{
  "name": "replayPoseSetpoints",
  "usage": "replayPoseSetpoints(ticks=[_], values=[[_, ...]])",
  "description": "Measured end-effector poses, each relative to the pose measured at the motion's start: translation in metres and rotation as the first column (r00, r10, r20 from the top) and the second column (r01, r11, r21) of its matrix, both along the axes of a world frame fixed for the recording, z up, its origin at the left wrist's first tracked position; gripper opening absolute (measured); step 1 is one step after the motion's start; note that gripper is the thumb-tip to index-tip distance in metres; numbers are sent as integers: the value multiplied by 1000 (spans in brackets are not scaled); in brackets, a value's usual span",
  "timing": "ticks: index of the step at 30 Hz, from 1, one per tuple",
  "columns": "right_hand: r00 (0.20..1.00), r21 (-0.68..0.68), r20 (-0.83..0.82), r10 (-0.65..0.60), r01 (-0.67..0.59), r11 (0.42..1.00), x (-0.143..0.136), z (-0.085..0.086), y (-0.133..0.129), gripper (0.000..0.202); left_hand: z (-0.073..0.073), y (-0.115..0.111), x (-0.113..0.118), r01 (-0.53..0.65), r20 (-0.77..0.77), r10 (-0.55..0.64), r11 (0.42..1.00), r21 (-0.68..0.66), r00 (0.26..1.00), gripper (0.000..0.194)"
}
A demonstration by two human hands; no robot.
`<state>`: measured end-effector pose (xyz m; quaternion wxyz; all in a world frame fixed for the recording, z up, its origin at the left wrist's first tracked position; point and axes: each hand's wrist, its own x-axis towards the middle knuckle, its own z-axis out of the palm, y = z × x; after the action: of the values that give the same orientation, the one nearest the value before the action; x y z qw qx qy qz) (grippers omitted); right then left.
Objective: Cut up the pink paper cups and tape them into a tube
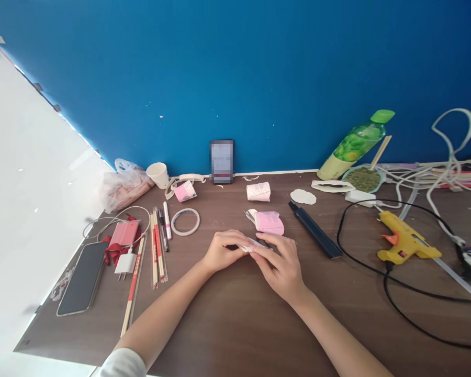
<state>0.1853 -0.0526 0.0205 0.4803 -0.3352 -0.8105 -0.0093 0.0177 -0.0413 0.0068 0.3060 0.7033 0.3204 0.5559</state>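
Above the middle of the table, my left hand (226, 250) and my right hand (279, 264) meet, both closed on a small white paper-like piece (246, 247). Fingers cover most of that piece, so its full shape is hidden. Just beyond my right hand lies a pink patterned roll (269, 223), and scissors (251, 214) show partly beside it. Farther back lies a pale patterned roll (258, 191). To its right is a flat white cutout with a wavy edge (303, 197).
At left lie a phone (82, 277), wrapped chopsticks (157, 248), pens (164, 230), a tape ring (186, 222) and a paper cup (157, 175). At right are a dark blue bar (314, 229), a yellow glue gun (408, 242) with its black cable, and a leaning green bottle (353, 146).
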Motion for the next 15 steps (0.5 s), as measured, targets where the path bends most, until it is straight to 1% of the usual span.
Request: replayPoseSetpoints(ticks=[2, 4, 7, 12, 15], values=[[998, -30, -65, 6, -8, 1000, -1, 2, -1, 17, 0, -1, 1, 20, -9, -20, 1000, -6, 1000, 16], [996, -25, -90, 16, -18, 1000, -2, 4, -2, 16, 0, -2, 2, 26, -16, -26, 1000, -18, 1000, 16], [997, 8, -80, 20, -19, 1000, -3, 6, -3, 16, 0, -3, 4, 24, -5, -24, 999, -39, 1000, 16], [998, 58, -65, -19, 23, 998, -2, 6, -3, 15, -1, -4, 5, 45, 61, -38, 992, -120, 997, 17], [996, 56, -90, -6, 11, 998, 0, 9, -2, 13, 0, -4, 5, 59, 97, -43, 986, -159, 994, 15]])
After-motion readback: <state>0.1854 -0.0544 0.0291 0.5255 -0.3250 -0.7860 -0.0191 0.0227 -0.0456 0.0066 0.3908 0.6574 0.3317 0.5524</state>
